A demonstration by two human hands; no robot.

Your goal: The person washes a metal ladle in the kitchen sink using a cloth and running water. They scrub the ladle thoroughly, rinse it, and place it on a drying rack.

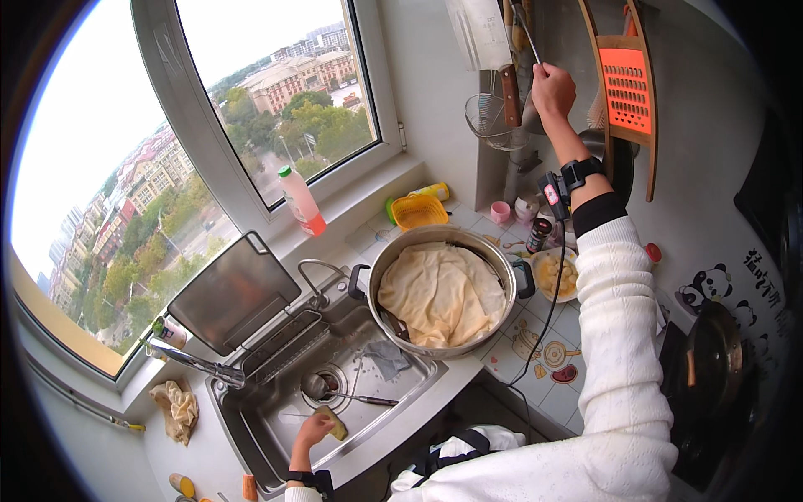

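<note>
My right hand (553, 90) is raised at the hanging utensils, its fingers closed on the thin metal handle (529, 36) of a utensil. A cleaver (483, 37) with a wooden handle and a wire strainer (492, 122) hang just left of it. Low over the steel sink (285, 414), my left hand (317, 428) holds a yellow-green sponge (332, 423). A ladle (315, 386) lies across the drain near that hand, and a grey cloth (384, 359) lies in the sink's far right part.
A large steamer pot (511, 295) lined with cream cloth (442, 295) stands right of the sink. A faucet (207, 367) reaches over the sink's left side. An orange grater (625, 88) hangs right of my raised arm; a plate of pale food (557, 276) is beside my sleeve.
</note>
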